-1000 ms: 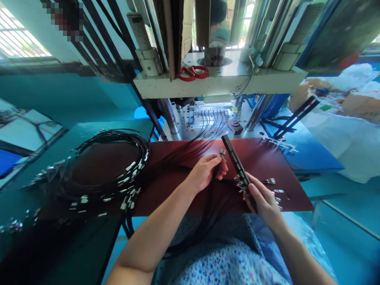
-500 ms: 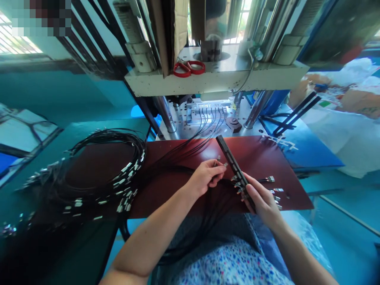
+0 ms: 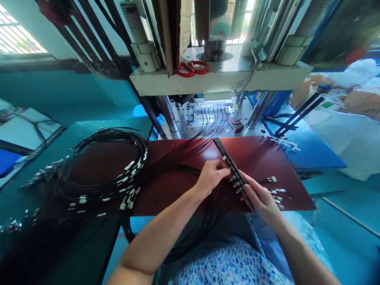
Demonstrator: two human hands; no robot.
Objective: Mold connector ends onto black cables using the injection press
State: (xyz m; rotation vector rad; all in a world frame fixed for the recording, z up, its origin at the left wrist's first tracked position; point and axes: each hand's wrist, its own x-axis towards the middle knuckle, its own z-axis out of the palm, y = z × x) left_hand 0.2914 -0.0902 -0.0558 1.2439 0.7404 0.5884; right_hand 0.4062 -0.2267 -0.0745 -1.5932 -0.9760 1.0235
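2 hands [image 3: 211, 175], 1 blk bar [image 3: 223, 149]

No text, number or sign is legible. Faint greenish marks on the carton [image 3: 362, 102] at far right are too blurred to read; the pale pieces [image 3: 129, 166] along the coiled cables [image 3: 121, 133] are too small to show any print.

1 head cam tbh, abv & just this side of brown board [image 3: 267, 158], p close, facing fwd/down
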